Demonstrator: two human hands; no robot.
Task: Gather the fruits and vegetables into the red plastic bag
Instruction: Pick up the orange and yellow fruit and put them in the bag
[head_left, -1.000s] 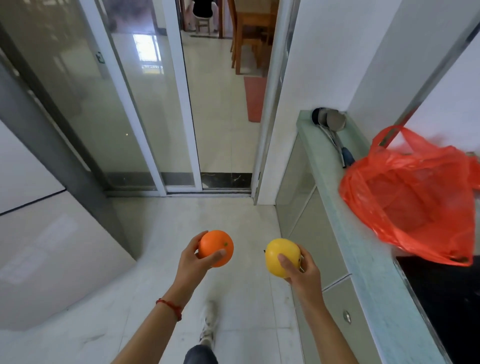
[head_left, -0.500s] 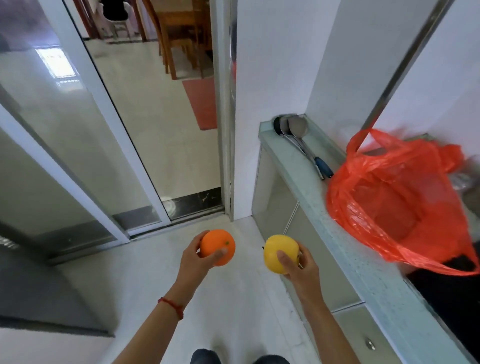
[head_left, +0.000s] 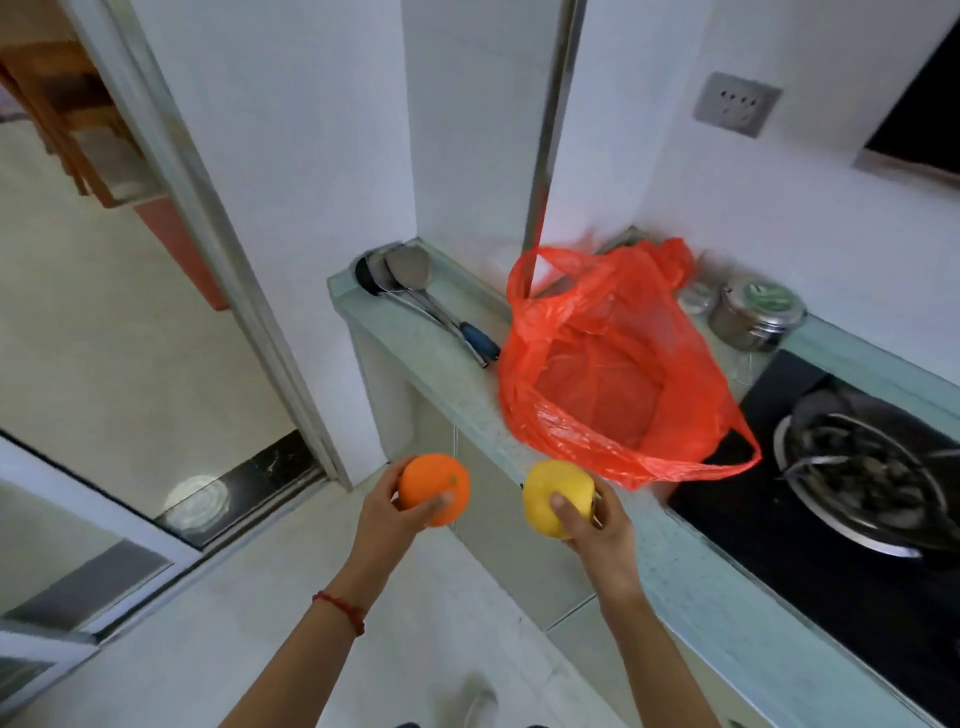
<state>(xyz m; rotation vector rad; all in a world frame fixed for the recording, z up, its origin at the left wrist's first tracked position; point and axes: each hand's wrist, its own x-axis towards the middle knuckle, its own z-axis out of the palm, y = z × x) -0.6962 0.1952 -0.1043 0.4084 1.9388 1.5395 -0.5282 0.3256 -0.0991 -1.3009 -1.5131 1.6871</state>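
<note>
While the left hand (head_left: 382, 512) grips an orange (head_left: 434, 489), the right hand (head_left: 592, 522) grips a yellow fruit (head_left: 557, 498) at lower centre. Just right of them, the red bag (head_left: 618, 358) gapes on the counter (head_left: 457, 374).

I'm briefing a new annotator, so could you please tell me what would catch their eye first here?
The red bag gapes open on the counter, beside the stove. In front of it, the left hand holds an orange and the right hand a yellow fruit, both short of the counter edge.
</note>
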